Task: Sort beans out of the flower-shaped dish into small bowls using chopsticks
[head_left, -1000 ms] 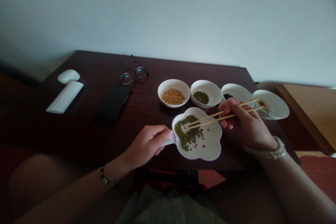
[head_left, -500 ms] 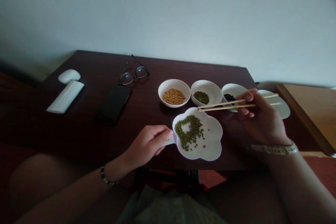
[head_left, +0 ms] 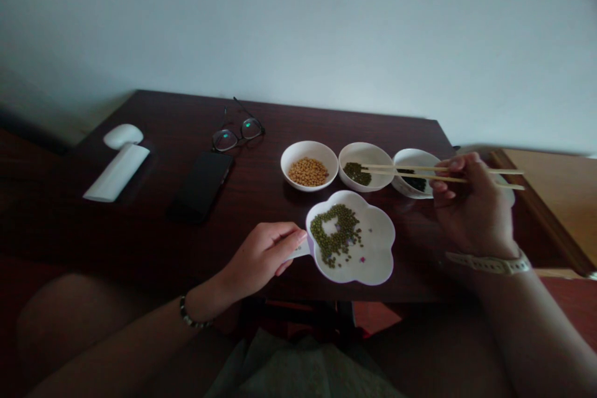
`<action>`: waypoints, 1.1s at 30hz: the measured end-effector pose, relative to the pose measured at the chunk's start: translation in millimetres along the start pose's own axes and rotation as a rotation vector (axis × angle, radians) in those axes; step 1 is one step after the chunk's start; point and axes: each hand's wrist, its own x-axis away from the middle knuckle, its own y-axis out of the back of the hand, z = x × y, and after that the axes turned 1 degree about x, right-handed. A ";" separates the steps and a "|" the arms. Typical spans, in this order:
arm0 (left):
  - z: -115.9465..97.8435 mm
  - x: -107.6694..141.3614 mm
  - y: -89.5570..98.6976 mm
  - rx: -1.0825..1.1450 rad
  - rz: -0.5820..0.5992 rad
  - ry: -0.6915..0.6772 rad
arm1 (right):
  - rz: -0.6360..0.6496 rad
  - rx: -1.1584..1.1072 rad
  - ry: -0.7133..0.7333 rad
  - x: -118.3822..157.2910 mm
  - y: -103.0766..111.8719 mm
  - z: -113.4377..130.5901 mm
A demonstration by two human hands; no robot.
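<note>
My left hand (head_left: pixel 268 255) is closed round the short handle of a white flower-shaped dish (head_left: pixel 377 255) with a purple edge. Green mung beans (head_left: pixel 333 233) lie mostly on the dish's left side. A pair of wooden chopsticks (head_left: pixel 420 173) is gripped in my right hand (head_left: pixel 471 211). Their tips are over the middle white bowl (head_left: pixel 380 158), at its mung beans; whether a bean is between them I cannot tell. To its left a white bowl (head_left: pixel 289 155) contains yellow soybeans (head_left: pixel 308 171). The right bowl (head_left: pixel 410 155), with dark beans, is partly behind the chopsticks.
Behind my right hand a white dish (head_left: pixel 506 189) is mostly hidden. On the left of the dark table (head_left: pixel 261 211) lie eyeglasses (head_left: pixel 237 135), a black phone (head_left: pixel 203 186) and a white two-part object (head_left: pixel 116 171). A wooden surface (head_left: pixel 555 199) stands at the right.
The chopstick tips have moved from the flower-shaped dish's upper rim up into the middle bowl. My right hand has shifted slightly right; my left hand and the dish have stayed put.
</note>
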 end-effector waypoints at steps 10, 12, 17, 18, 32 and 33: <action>-5.3 -2.8 -0.3 0.002 -0.001 0.010 | 0.266 0.122 -0.179 15.0 -10.5 9.1; -8.1 -3.8 -1.1 -0.001 0.003 0.008 | 0.370 0.142 -0.256 21.2 -15.3 10.7; -12.4 -3.5 -3.0 -0.007 -0.003 0.017 | 0.475 0.187 -0.339 26.8 -20.8 7.2; -12.7 -3.4 -3.1 -0.010 -0.004 0.019 | 0.482 0.197 -0.341 26.2 -20.5 5.9; -11.0 -3.8 -3.4 -0.001 0.005 0.017 | 0.431 0.166 -0.347 22.3 -17.2 2.7; -10.9 -3.5 -3.4 -0.004 0.003 0.020 | 0.425 0.163 -0.349 22.0 -17.0 2.6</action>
